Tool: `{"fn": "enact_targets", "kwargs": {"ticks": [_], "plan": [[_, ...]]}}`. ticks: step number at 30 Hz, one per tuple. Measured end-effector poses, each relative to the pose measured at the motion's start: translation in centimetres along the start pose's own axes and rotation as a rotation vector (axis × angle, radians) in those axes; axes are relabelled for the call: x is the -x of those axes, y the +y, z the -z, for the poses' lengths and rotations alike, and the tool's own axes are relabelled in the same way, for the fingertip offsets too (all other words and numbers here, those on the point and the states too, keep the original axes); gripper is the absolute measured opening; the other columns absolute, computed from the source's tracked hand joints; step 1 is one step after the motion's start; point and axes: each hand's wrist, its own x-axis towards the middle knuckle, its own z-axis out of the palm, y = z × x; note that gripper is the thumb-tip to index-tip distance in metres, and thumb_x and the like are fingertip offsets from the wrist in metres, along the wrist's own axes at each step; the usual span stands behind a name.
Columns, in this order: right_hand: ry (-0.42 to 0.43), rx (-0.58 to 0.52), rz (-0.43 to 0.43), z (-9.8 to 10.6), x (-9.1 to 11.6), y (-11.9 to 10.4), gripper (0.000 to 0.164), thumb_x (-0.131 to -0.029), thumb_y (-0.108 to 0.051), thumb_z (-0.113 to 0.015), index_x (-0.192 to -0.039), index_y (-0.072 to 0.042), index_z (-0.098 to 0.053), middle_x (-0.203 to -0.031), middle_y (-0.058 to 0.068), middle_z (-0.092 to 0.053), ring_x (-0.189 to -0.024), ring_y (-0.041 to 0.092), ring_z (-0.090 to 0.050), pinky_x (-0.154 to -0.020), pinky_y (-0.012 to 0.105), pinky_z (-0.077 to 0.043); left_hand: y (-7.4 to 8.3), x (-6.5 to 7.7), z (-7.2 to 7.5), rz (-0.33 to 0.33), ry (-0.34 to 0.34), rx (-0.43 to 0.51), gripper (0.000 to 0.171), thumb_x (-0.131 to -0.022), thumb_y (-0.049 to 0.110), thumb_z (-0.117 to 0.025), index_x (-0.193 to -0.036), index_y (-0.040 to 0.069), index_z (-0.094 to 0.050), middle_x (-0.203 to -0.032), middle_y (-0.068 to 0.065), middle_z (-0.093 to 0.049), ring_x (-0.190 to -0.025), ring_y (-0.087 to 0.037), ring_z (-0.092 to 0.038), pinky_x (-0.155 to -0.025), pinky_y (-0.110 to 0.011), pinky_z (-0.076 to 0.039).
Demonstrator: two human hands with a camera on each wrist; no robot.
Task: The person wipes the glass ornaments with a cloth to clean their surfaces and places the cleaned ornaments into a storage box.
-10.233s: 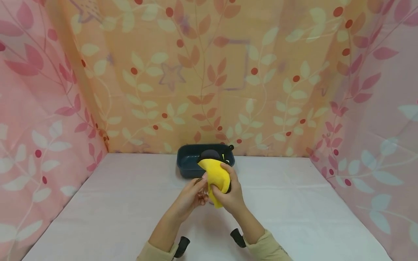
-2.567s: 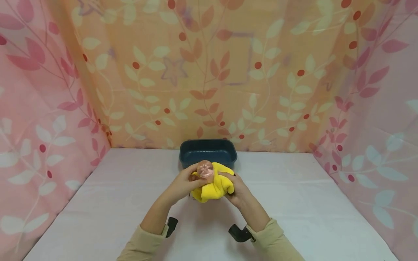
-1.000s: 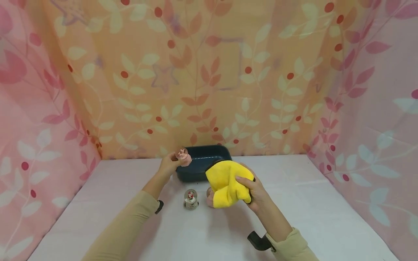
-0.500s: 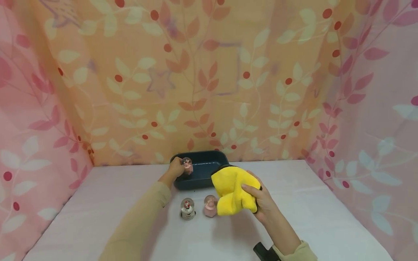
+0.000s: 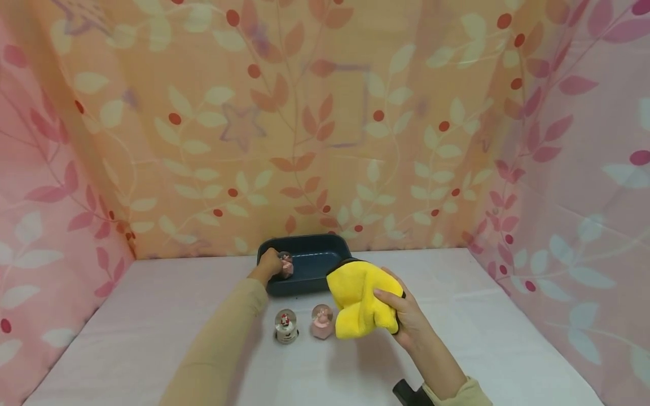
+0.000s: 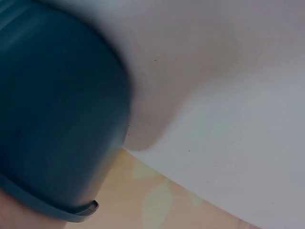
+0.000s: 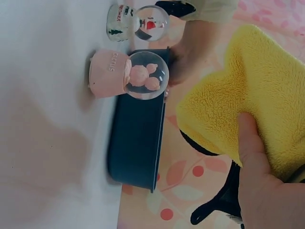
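My left hand (image 5: 268, 266) holds a pink snow globe (image 5: 287, 266) by its side, low within the left end of a dark blue bin (image 5: 304, 286). In the left wrist view, the bin's outer wall (image 6: 62, 95) hides most of that hand. My right hand (image 5: 410, 316) grips a bunched yellow cloth (image 5: 361, 299) with dark edging above the table, thumb pressed on its front. A second pink snow globe (image 7: 110, 74), with a rounded pink figure inside, stands upright left of the cloth. Beside it stands a snow globe with a red-and-white figure (image 5: 286, 327) and a pale base.
The white-covered table (image 5: 167, 316) is enclosed by a patterned orange curtain (image 5: 304, 141) behind and pink ones at the sides. In the right wrist view, a black loop (image 7: 217, 205) hangs below the cloth. A black wrist mount (image 5: 410, 393) sits by the right sleeve.
My left hand has carried the pink snow globe from over the bin's left rim down into it. The right hand still holds the cloth, now off the second pink globe in view.
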Motion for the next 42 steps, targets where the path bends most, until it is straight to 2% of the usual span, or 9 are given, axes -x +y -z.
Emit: {"fn": "enact_targets", "kwargs": {"ticks": [4,9,11,16,18,23,31,37,42], "plan": [[-0.008,-0.008,-0.006,0.0,0.1,0.0,0.071,-0.092,0.002,-0.053,-0.152,-0.011,-0.019,-0.124,0.007,-0.042,-0.096,0.012,-0.056,-0.081,0.023,-0.051,1.5,1.7,1.3,-0.010,-0.008,-0.019,0.036,-0.082,0.010,-0.064,-0.111,-0.008,-0.054,-0.101,-0.020,-0.061,-0.087,-0.028,-0.056,-0.073,-0.036,-0.047],[-0.008,-0.012,-0.004,0.0,0.0,-0.1,0.071,-0.091,0.002,-0.053,-0.152,-0.012,-0.019,-0.123,0.006,-0.042,-0.095,0.013,-0.056,-0.081,0.024,-0.051,9.7,9.7,7.2,-0.018,-0.041,0.039,0.054,-0.082,0.007,-0.065,-0.128,-0.012,-0.044,-0.125,-0.028,-0.054,-0.112,-0.034,-0.053,-0.087,-0.032,-0.045],[-0.011,-0.015,-0.001,0.0,0.0,-0.2,0.071,-0.091,0.003,-0.053,-0.152,-0.012,-0.019,-0.123,0.006,-0.042,-0.096,0.013,-0.056,-0.082,0.024,-0.051,11.2,10.9,8.5,-0.008,-0.051,0.051,0.062,-0.082,0.003,-0.061,-0.138,-0.012,-0.036,-0.137,-0.030,-0.045,-0.126,-0.038,-0.045,-0.098,-0.038,-0.041],[-0.024,-0.032,0.017,-0.2,0.2,-0.6,0.068,-0.092,0.005,-0.053,-0.149,-0.015,-0.022,-0.124,0.007,-0.042,-0.098,0.015,-0.056,-0.084,0.027,-0.052,6.6,8.0,7.2,-0.105,0.024,0.076,0.070,-0.072,-0.003,-0.061,-0.137,-0.009,-0.037,-0.133,-0.033,-0.048,-0.122,-0.041,-0.048,-0.093,-0.037,-0.044],[-0.025,-0.030,0.023,-0.3,0.3,-0.8,0.066,-0.093,0.005,-0.053,-0.147,-0.017,-0.024,-0.124,0.007,-0.041,-0.098,0.016,-0.056,-0.084,0.028,-0.052,5.8,8.5,7.5,-0.139,0.032,0.124,0.071,-0.072,-0.003,-0.064,-0.138,-0.006,-0.037,-0.132,-0.032,-0.048,-0.120,-0.041,-0.050,-0.089,-0.034,-0.046],[-0.041,-0.005,0.018,-0.5,0.4,-1.2,0.064,-0.093,0.004,-0.054,-0.146,-0.020,-0.026,-0.125,0.007,-0.040,-0.100,0.017,-0.054,-0.085,0.028,-0.051,6.2,13.7,10.1,-0.164,0.055,0.228,0.071,-0.076,0.007,-0.077,-0.137,-0.002,-0.041,-0.130,-0.027,-0.052,-0.114,-0.037,-0.055,-0.088,-0.034,-0.048],[-0.020,-0.025,0.034,-0.5,0.2,-1.6,0.056,-0.092,0.002,-0.055,-0.138,-0.022,-0.036,-0.119,0.004,-0.044,-0.096,0.016,-0.056,-0.081,0.027,-0.051,15.5,26.3,16.2,0.013,-0.005,0.283,0.060,-0.087,0.002,-0.063,-0.138,-0.012,-0.034,-0.132,-0.037,-0.045,-0.120,-0.051,-0.046,-0.098,-0.054,-0.040],[-0.027,-0.018,0.068,-0.2,0.2,-2.0,0.056,-0.091,0.003,-0.055,-0.137,-0.022,-0.037,-0.114,0.001,-0.047,-0.093,0.012,-0.056,-0.079,0.024,-0.051,16.1,30.6,17.3,0.045,0.002,0.298,0.057,-0.091,0.006,-0.062,-0.137,-0.013,-0.035,-0.130,-0.035,-0.047,-0.113,-0.047,-0.053,-0.092,-0.051,-0.045],[-0.086,-0.024,0.095,0.2,0.2,-2.7,0.060,-0.093,0.004,-0.053,-0.141,-0.022,-0.030,-0.115,0.000,-0.046,-0.092,0.011,-0.058,-0.078,0.024,-0.052,15.5,32.3,16.6,0.072,-0.046,0.333,0.062,-0.088,0.008,-0.067,-0.138,-0.012,-0.035,-0.131,-0.032,-0.047,-0.109,-0.043,-0.055,-0.086,-0.047,-0.048]]}}
